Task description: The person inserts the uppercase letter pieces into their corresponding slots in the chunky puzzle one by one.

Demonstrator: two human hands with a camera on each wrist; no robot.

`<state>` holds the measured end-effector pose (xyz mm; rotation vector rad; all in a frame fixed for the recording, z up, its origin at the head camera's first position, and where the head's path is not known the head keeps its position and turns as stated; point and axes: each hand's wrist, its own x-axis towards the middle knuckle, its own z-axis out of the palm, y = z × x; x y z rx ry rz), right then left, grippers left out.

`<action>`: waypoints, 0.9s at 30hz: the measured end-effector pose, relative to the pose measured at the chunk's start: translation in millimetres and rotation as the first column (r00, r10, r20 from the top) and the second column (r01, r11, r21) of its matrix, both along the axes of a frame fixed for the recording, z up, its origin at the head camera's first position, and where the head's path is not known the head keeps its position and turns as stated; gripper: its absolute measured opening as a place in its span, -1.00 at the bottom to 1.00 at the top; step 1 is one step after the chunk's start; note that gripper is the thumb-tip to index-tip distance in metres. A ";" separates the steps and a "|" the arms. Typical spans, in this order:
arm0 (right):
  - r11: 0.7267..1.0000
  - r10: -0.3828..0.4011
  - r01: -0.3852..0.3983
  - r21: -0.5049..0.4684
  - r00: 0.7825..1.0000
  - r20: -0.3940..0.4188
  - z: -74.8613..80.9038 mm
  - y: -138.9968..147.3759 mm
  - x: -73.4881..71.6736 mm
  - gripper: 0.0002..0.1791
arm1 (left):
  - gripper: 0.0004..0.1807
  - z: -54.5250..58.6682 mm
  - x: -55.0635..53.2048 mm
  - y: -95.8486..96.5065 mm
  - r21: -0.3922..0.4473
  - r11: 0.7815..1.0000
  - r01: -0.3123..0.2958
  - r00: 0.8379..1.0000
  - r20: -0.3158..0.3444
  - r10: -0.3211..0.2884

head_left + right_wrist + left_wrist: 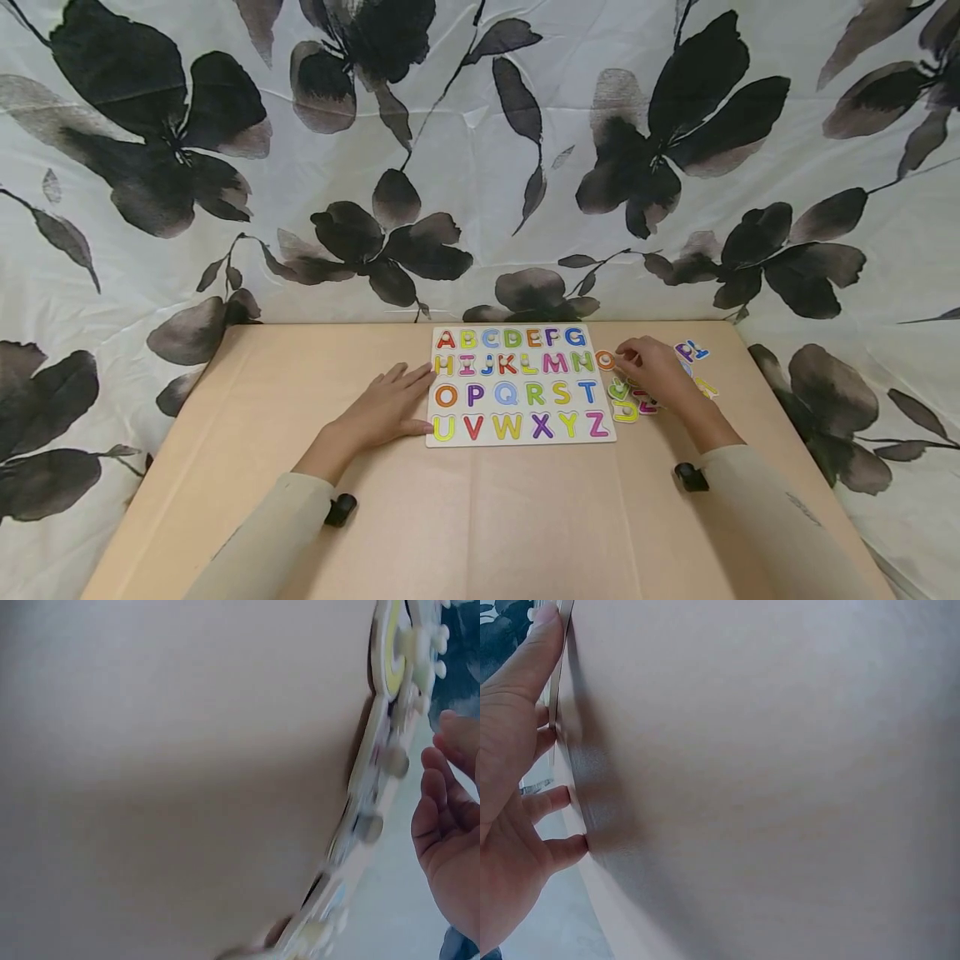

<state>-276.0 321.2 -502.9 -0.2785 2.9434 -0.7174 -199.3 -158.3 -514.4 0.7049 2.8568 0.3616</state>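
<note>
A white alphabet board (pixel 495 409) with rows of colourful letters lies on the table. My left hand (pixel 390 406) rests at its left edge, fingers spread and thumb at the lower corner. In the left wrist view the thumb (pixel 541 645) lies along the board's edge and fingertips touch the table. Over the loose letter pieces right of the board is my right hand (pixel 657 372), its fingertips beside an orange letter O (pixel 605 360). The right wrist view shows its bent fingers (pixel 427 817) with a small gap to the thumb and no piece between them.
Several loose letters lie under and around the right hand, including a yellow one (pixel 625 411), a green one (pixel 618 389) and a purple P (pixel 684 351). Small knobs (pixel 369 828) stand up from them. Behind the table (pixel 547 517) hangs a flowered cloth (pixel 480 167).
</note>
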 end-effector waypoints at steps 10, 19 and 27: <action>0.998 0.003 -0.005 0.062 1.000 0.022 -6.5 -21.7 -8.8 -0.73 | 0.07 -2.0 -0.1 1.1 0.007 1.000 -0.002 1.000 0.002 0.002; 0.997 -0.052 0.052 0.056 0.999 0.008 -6.5 -25.4 -7.2 -0.75 | 0.06 -1.5 -0.8 0.3 -0.008 1.000 -0.007 1.000 -0.008 0.007; 0.999 -0.051 0.052 0.017 0.998 -0.034 3.1 -31.6 -2.9 -0.75 | 0.07 -1.9 -1.6 -0.4 -0.002 1.000 -0.005 1.000 -0.006 0.005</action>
